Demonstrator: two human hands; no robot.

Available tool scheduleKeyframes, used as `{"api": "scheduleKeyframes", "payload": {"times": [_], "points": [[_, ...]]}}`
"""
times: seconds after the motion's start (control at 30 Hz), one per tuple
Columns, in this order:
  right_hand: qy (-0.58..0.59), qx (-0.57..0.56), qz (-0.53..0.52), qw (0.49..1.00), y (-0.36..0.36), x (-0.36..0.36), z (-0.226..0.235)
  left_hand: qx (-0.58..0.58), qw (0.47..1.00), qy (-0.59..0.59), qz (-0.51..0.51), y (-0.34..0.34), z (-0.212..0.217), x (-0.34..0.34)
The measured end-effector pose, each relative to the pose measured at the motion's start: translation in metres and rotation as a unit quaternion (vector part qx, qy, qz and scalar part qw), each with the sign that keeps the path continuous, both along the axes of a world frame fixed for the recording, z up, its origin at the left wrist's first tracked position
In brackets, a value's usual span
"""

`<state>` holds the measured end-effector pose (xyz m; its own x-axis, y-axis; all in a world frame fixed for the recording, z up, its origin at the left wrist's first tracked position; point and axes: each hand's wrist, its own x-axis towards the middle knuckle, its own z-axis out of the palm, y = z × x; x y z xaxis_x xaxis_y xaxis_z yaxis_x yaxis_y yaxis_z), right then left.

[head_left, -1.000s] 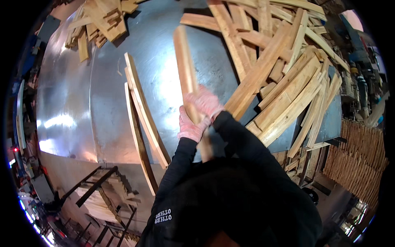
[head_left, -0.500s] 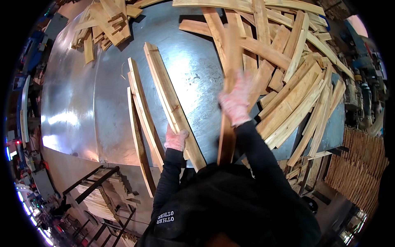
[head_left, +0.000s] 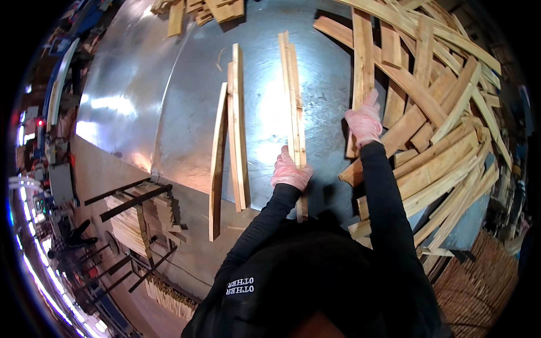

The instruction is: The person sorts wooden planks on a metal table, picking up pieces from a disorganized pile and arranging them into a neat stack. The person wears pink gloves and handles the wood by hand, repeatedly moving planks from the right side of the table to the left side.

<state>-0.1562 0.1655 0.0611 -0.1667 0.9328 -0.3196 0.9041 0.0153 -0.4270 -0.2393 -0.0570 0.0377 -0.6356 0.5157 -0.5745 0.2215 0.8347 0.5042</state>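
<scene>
In pale pink-white work gloves, both my hands are over a metal tabletop (head_left: 189, 121). My left hand (head_left: 291, 172) is closed around the near part of a narrow pair of wooden strips (head_left: 292, 96), which lie lengthwise away from me. To the right, my right hand (head_left: 365, 121) grips the lower part of a flat wooden board (head_left: 363, 53), its thumb side and fingers along the board's edge. That board lies against the left side of a jumbled wood pile (head_left: 417, 93). Left of my left hand, apart from it, are more long strips (head_left: 238, 129), one of them a separate slat (head_left: 218, 163).
Short wood pieces (head_left: 225, 10) are heaped at the far edge. Curved boards (head_left: 434, 169) fan out at the right, beside my right forearm. Beyond the near left edge stands a dark metal rack (head_left: 135, 200) with stacked slats. A bundle of thin sticks (head_left: 473, 281) is at lower right.
The view has turned, so the table's contents appear shifted right. My right hand, blurred with a board before, is now steadier on a board at the pile's left side. My left hand keeps its strips.
</scene>
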Motion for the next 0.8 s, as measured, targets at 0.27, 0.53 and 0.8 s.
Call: {"api": "scheduleKeyframes", "payload": {"times": [0.27,0.53,0.8], "points": [[0.167,-0.062,0.190,0.966,-0.165,-0.001,-0.045,0.137,0.987,0.036,-0.074,-0.064,-0.003,-0.032],[0.034,0.004,0.220,0.975,-0.191,-0.036,-0.020,-0.144,0.975,0.132,0.103,-0.193,0.046,-0.133],[0.126,0.020,0.229,0.965,-0.201,-0.082,-0.031,-0.054,0.969,0.198,0.137,-0.235,-0.007,-0.245]]}}
